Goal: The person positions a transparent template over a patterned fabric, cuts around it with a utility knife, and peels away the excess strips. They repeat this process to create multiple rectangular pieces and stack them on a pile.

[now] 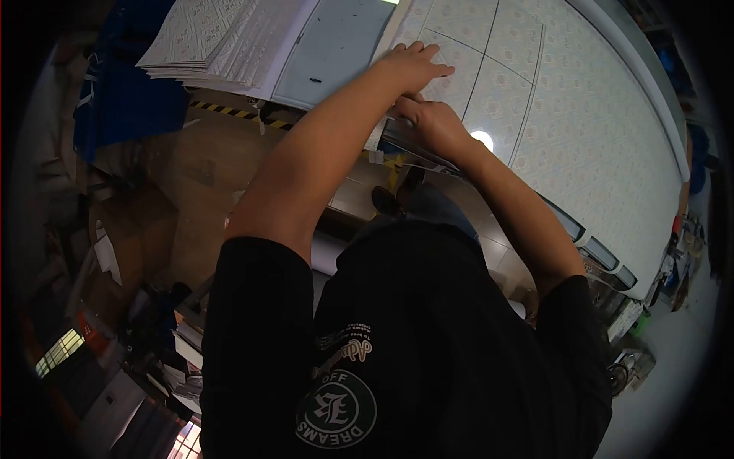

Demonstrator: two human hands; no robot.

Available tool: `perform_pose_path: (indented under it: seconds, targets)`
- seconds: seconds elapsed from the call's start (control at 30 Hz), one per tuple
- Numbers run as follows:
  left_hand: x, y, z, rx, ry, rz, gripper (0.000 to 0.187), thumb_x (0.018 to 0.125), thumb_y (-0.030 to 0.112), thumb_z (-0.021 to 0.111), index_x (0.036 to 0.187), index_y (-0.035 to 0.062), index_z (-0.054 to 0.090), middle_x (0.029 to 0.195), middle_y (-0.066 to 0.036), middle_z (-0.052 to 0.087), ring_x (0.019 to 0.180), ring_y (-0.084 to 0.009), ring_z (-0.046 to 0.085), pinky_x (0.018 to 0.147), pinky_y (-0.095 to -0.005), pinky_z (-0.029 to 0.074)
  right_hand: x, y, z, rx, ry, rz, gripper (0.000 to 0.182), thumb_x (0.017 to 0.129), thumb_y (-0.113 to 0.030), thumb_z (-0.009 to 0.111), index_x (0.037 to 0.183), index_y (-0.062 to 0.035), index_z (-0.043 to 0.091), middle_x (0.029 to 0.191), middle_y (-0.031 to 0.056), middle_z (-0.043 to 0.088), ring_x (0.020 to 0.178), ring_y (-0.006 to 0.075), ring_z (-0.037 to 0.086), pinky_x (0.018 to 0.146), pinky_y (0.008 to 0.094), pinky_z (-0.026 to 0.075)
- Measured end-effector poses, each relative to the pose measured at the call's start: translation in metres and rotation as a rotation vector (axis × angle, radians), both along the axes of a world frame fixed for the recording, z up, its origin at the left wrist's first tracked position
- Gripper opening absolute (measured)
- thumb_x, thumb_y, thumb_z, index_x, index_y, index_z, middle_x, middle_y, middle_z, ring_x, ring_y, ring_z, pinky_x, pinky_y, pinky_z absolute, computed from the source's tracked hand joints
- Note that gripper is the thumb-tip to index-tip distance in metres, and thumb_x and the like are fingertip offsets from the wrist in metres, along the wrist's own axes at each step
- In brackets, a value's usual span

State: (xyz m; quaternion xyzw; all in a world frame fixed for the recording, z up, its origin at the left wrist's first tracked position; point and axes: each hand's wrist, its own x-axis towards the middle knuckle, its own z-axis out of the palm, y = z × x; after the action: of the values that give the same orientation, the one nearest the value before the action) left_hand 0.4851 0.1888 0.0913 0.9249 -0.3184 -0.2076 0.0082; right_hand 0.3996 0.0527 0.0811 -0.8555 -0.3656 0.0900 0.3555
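Note:
My left hand [413,67] rests on the pale patterned sheet [581,115] near its left edge, fingers somewhat spread and nothing visible in them. Just below it, my right hand [434,124] is closed at the near edge of the sheet, beside my left wrist. Its fingertips are partly hidden, and what they pinch cannot be made out. Thin dark lines cross the sheet around both hands, and a bright light reflects off it beside my right wrist.
A stack of patterned sheets [206,38] lies at the upper left, beside a grey panel [332,53]. Blue material [134,111] hangs farther left. Below stands a cardboard box [138,237]. A pale rounded rail [638,57] borders the work surface at right.

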Motion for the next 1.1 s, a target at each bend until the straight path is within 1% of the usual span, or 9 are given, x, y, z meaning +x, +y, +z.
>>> perform_pose_path:
  seconds: [0.17, 0.33, 0.57, 0.63, 0.67, 0.73, 0.83, 1.0, 1.1]
  targets:
    - [0.002, 0.002, 0.011, -0.03, 0.012, -0.04, 0.101, 0.065, 0.031, 0.093, 0.154, 0.0338, 0.045, 0.162, -0.016, 0.034, 0.144, -0.0359, 0.039, 0.113, -0.048, 0.039, -0.001, -0.009, 0.0, 0.016, 0.115, 0.013, 0.022, 0.087, -0.008, 0.069, 0.107, -0.0067, 0.059, 0.108, 0.015, 0.07, 0.087, 0.0377, 0.071, 0.073, 0.0458, 0.057]
    - [0.009, 0.002, 0.026, -0.025, 0.053, -0.128, 0.103, 0.064, 0.034, 0.094, 0.154, 0.0283, 0.046, 0.155, -0.018, 0.042, 0.139, -0.0354, 0.045, 0.11, -0.0461, 0.042, -0.015, -0.016, -0.005, 0.048, 0.22, -0.036, 0.025, 0.086, -0.006, 0.07, 0.108, -0.0069, 0.059, 0.123, 0.013, 0.07, 0.098, 0.0371, 0.071, 0.082, 0.0431, 0.058]
    - [0.035, -0.023, 0.028, 0.108, -0.035, -0.414, 0.087, 0.06, 0.038, 0.096, 0.133, 0.009, 0.057, 0.128, -0.015, 0.057, 0.124, -0.0312, 0.057, 0.1, -0.0414, 0.047, -0.046, 0.009, 0.01, 0.112, 0.232, -0.311, 0.028, 0.084, -0.003, 0.072, 0.108, -0.0063, 0.059, 0.129, 0.0145, 0.068, 0.107, 0.0363, 0.07, 0.087, 0.0422, 0.058]
    - [0.044, -0.026, 0.026, 0.096, -0.075, -0.507, 0.087, 0.058, 0.039, 0.097, 0.129, 0.0056, 0.058, 0.124, -0.013, 0.058, 0.121, -0.0305, 0.058, 0.098, -0.0404, 0.048, -0.057, 0.021, 0.011, 0.148, 0.12, -0.477, 0.023, 0.082, -0.003, 0.072, 0.101, -0.0057, 0.059, 0.112, 0.0174, 0.071, 0.098, 0.038, 0.069, 0.081, 0.0441, 0.056]
    - [0.047, -0.027, 0.026, 0.075, -0.088, -0.53, 0.09, 0.056, 0.042, 0.097, 0.128, 0.0035, 0.058, 0.124, -0.013, 0.058, 0.121, -0.0304, 0.058, 0.097, -0.0404, 0.049, -0.067, 0.032, 0.014, 0.132, 0.13, -0.531, 0.023, 0.082, -0.003, 0.072, 0.101, -0.0057, 0.059, 0.112, 0.0174, 0.071, 0.098, 0.038, 0.069, 0.081, 0.0441, 0.056]
    - [0.055, -0.029, 0.027, 0.028, -0.102, -0.585, 0.092, 0.055, 0.044, 0.097, 0.127, 0.0014, 0.059, 0.123, -0.012, 0.058, 0.12, -0.0304, 0.058, 0.095, -0.0405, 0.05, -0.079, 0.052, 0.017, 0.093, 0.215, -0.761, 0.023, 0.083, 0.003, 0.072, 0.101, -0.004, 0.061, 0.119, 0.0176, 0.072, 0.112, 0.0336, 0.07, 0.09, 0.0407, 0.057]
    - [0.059, -0.034, 0.024, 0.102, -0.034, -0.614, 0.095, 0.054, 0.05, 0.097, 0.128, 0.0024, 0.06, 0.127, -0.011, 0.058, 0.122, -0.0305, 0.057, 0.096, -0.0449, 0.052, -0.091, 0.09, 0.018, 0.079, 0.095, -1.033, 0.022, 0.081, 0.0, 0.074, 0.098, -0.0056, 0.061, 0.109, 0.0168, 0.072, 0.101, 0.0368, 0.07, 0.082, 0.044, 0.056]
    - [0.063, -0.046, 0.029, 0.24, 0.071, -0.591, 0.103, 0.058, 0.058, 0.095, 0.138, 0.005, 0.058, 0.142, -0.009, 0.052, 0.132, -0.0329, 0.051, 0.098, -0.0578, 0.052, -0.089, 0.131, 0.024, 0.026, 0.0, -1.28, 0.018, 0.083, 0.0, 0.073, 0.096, -0.0056, 0.061, 0.1, 0.0164, 0.072, 0.1, 0.0369, 0.07, 0.08, 0.0444, 0.056]
    - [0.064, -0.049, 0.029, 0.28, 0.044, -0.635, 0.104, 0.058, 0.06, 0.094, 0.139, 0.0053, 0.057, 0.144, -0.01, 0.05, 0.135, -0.0334, 0.049, 0.096, -0.0594, 0.053, -0.085, 0.14, 0.036, -0.059, 0.066, -1.367, 0.016, 0.085, -0.003, 0.072, 0.097, -0.0052, 0.061, 0.094, 0.0167, 0.071, 0.092, 0.0384, 0.07, 0.075, 0.0459, 0.055]
